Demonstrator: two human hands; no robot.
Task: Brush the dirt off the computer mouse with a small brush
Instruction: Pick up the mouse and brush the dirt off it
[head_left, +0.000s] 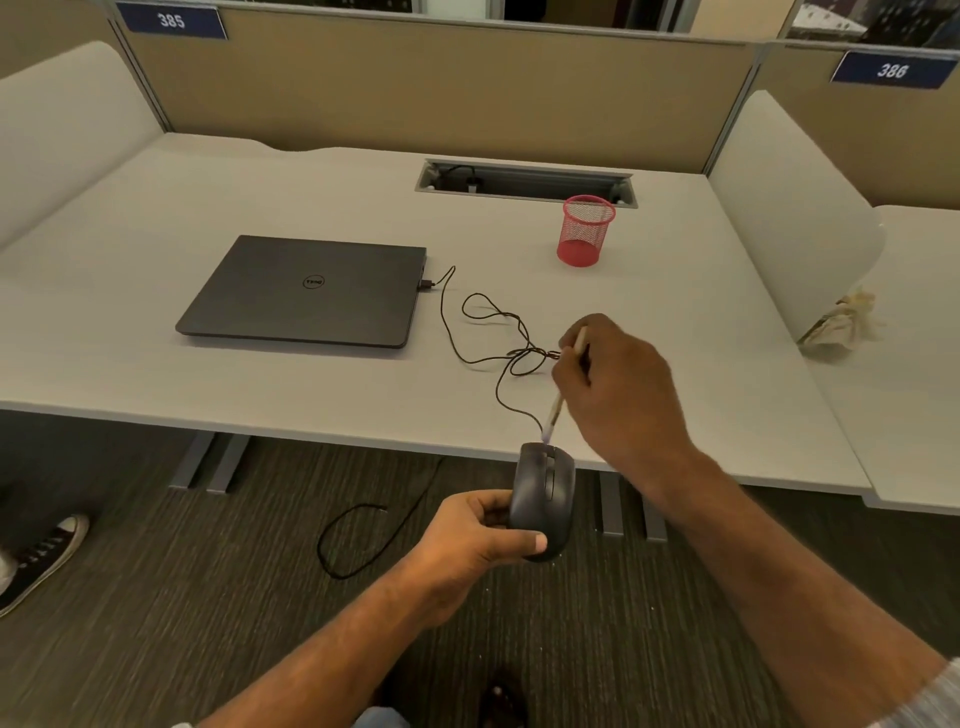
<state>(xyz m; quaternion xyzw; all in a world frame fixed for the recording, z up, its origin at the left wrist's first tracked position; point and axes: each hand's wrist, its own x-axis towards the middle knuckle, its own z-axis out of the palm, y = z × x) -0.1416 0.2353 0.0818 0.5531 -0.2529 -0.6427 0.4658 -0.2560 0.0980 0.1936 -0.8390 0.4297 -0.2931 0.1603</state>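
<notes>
Item 1, nearest: left hand (470, 540). It is closed around the rear of the computer mouse (543, 499), thumb laid across the near end, the other fingers tucked under the left flank. The mouse is held clear of the desk, just off its near edge and over the carpet, top face turned up toward the camera.

Item 2: computer mouse, black, wired. Its long axis runs near to far, tail end in the palm, button end pointing away toward the desk. The scroll-wheel slot is seen along the centre line of the far half.

Item 3: small brush (563, 384). A pale, slim handle, slanted from upper right down to lower left; the bristle tip meets or very nearly meets the far front edge of the mouse, at the point where the cord leaves the body. Contact cannot be confirmed.

Item 4: right hand (618, 384). It is closed on the upper handle in a pen-like pinch and lies beyond and to the right of the mouse, over the desk edge.

Governing relation: the unbrushed length of the mouse lies toward the person from the bristles, along the long axis. A stroke drawn nearward, or across the front, is judged to suit; the brush hand is the one placed to move, the other being kept as the holder.

Item 5, farther: cord (447, 322), looped across the desk (156, 322) to a closed laptop (306, 291).

Item 6, farthest: red mesh cup (586, 231), well apart.
</notes>
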